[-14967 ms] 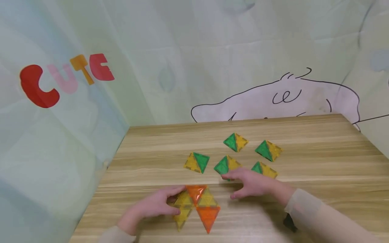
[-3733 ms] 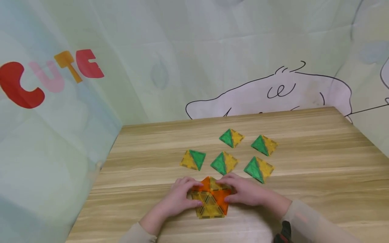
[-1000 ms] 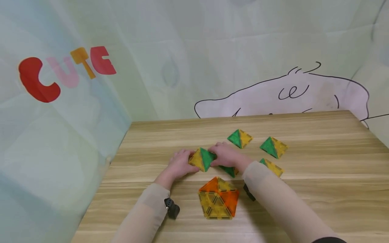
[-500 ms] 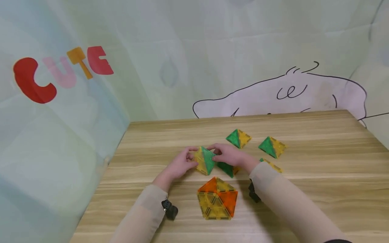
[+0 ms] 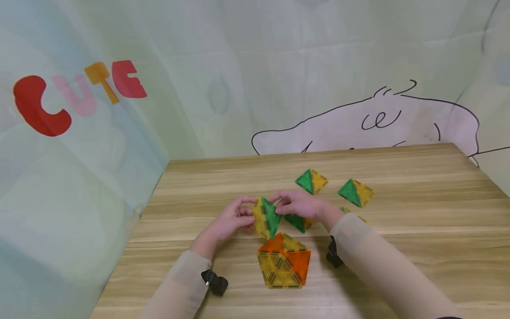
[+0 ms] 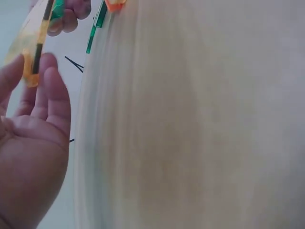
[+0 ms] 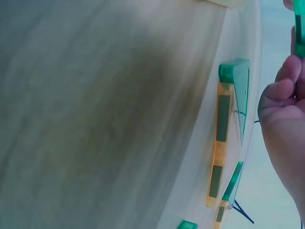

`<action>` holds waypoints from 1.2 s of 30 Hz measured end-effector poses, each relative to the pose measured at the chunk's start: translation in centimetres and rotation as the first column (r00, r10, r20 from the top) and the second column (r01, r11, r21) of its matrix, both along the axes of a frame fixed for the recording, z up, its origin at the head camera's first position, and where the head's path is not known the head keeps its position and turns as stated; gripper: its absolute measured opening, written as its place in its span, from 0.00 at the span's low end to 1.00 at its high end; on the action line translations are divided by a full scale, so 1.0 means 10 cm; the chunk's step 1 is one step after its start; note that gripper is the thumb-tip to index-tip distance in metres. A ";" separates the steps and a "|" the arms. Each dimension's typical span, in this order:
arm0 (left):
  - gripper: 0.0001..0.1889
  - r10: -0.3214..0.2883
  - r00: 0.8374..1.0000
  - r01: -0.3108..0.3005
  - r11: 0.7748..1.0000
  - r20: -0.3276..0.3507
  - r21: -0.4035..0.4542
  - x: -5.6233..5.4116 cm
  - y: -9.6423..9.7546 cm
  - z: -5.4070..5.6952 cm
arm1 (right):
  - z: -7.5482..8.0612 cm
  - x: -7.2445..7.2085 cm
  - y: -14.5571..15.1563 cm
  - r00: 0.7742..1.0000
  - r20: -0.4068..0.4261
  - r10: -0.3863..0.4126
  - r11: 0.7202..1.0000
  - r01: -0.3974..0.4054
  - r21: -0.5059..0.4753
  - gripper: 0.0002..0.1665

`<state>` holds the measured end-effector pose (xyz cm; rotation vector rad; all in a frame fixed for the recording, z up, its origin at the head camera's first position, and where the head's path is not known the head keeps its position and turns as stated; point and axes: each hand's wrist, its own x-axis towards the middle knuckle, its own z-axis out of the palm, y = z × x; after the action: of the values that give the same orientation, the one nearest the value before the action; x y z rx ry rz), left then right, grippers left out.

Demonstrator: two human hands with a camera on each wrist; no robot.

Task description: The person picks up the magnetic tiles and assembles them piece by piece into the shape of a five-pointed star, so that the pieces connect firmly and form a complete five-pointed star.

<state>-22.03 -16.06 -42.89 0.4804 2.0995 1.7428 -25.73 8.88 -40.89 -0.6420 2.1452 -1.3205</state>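
Observation:
Both hands hold a joined pair of triangular magnetic tiles off the table in the head view. My left hand (image 5: 228,220) pinches the yellow triangle tile (image 5: 260,216) between thumb and fingers, as the left wrist view also shows. The green triangle tile (image 5: 272,217) is pinched by my right hand (image 5: 299,205). The pair is tilted, with its dark-marked edges toward the camera. Just in front of it on the table stands a raised five-sided cap (image 5: 283,265) of orange and yellow triangle tiles.
A green-and-yellow tile pair (image 5: 297,223) lies partly under my right hand. Two more pairs lie farther back, a nearer one (image 5: 312,181) and one to the right (image 5: 356,193). My right sleeve (image 5: 370,248) covers most of another. A printed cloth (image 5: 223,53) hangs behind the wooden table (image 5: 191,186).
Earlier flat orange and yellow tiles became the raised cap, which both hands have let go. They took up the leftmost green-and-yellow pair; in the last second it has tipped and come nearer the cap.

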 end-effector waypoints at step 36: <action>0.28 -0.024 0.996 -0.002 0.961 -0.090 -0.276 0.15 0.11 -0.01 | 0.03 0.10 0.05 0.989 -0.106 0.101 0.984 -0.083 0.156 0.23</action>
<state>-20.49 -14.98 -42.97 0.4975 2.3526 1.4129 -24.76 9.35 -40.59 -0.7602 2.2518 -1.0838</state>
